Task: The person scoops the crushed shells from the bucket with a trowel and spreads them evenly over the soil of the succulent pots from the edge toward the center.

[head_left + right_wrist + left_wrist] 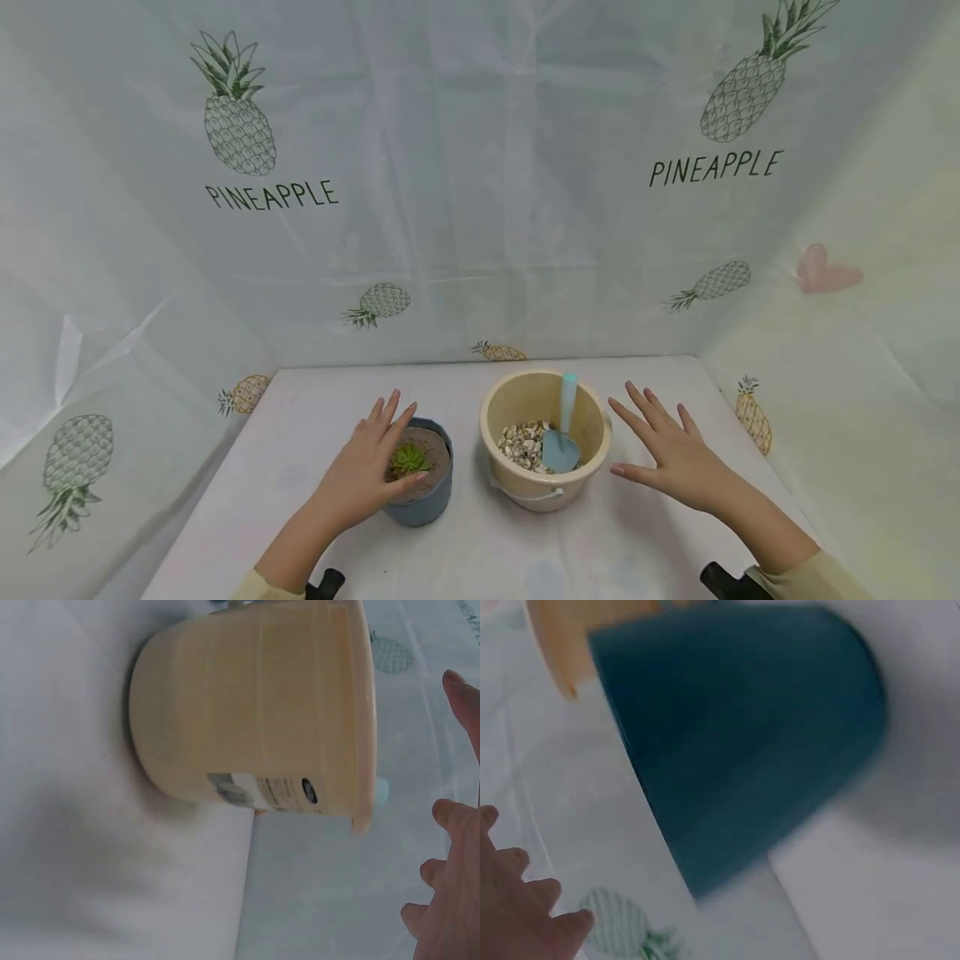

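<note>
On the left of the table, a blue-grey pot (429,507) holds soil and a small green succulent (408,458). My left hand (365,471) is spread over the pot's left side, covering part of its rim; whether it touches the pot I cannot tell. A cream bucket (517,483) stands to the right of the pot, with pale gravel (521,444) inside. A trowel (561,450) with a blue blade and a mint handle leans in it. Fingers spread, my right hand (678,462) hovers to the right of the bucket, apart from it and holding nothing.
The white table (480,558) ends at a hanging pineapple-print sheet (480,208) behind and on both sides. A white handle (536,497) hangs down the bucket's front. A label (262,791) shows on the bucket in the right wrist view.
</note>
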`<state>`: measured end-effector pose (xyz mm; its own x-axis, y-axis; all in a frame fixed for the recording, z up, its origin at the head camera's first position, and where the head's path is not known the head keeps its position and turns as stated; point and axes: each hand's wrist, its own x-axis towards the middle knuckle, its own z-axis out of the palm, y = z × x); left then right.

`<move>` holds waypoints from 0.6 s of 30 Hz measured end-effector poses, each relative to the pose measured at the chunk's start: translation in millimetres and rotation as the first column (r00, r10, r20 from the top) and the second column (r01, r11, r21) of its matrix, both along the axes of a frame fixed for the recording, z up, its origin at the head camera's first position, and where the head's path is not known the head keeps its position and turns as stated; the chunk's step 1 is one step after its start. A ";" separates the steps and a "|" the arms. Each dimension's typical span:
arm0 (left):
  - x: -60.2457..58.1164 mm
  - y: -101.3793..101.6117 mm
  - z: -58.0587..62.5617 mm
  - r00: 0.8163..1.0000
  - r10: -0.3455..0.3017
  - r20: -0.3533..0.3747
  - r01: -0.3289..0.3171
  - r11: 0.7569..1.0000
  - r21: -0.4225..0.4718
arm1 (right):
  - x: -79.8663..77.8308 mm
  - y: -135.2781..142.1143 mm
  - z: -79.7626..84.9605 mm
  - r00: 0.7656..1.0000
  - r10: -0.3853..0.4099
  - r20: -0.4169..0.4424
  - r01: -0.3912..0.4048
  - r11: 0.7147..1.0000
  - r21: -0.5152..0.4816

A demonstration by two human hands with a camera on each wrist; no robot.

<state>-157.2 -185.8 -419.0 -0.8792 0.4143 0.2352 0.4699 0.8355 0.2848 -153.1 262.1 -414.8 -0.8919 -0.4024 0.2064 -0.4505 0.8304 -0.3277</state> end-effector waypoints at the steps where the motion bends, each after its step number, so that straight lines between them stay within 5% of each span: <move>1: 0.5 7.9 0.7 0.999 -0.013 0.051 0.011 0.999 0.048 | -1.1 -2.1 0.3 1.000 0.004 0.006 -0.004 1.000 -0.012; 4: 1.0 30.9 1.9 0.983 -0.046 0.179 0.019 0.988 0.150 | -4.3 -8.5 0.8 1.000 0.012 0.021 -0.011 0.999 -0.038; 8: -0.4 56.7 -1.7 0.967 -0.072 0.243 0.009 0.968 0.250 | -7.8 -15.1 3.5 0.999 0.019 0.039 -0.016 0.997 -0.070; 14: 0.7 93.2 -18.1 0.946 -0.098 0.308 -0.075 0.859 0.506 | -22.8 -25.2 5.6 0.994 0.039 0.103 -0.015 0.974 -0.226; 18: -0.5 112.4 -29.8 0.935 -0.106 0.338 -0.109 0.821 0.560 | -36.6 -32.8 5.2 0.987 0.083 0.140 -0.034 0.946 -0.322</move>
<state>-157.8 -73.3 -448.8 -0.9467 0.3016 0.1128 0.2522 0.4768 0.8420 -189.7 229.4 -409.5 -0.8992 -0.3899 0.1984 -0.4206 0.6459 -0.6371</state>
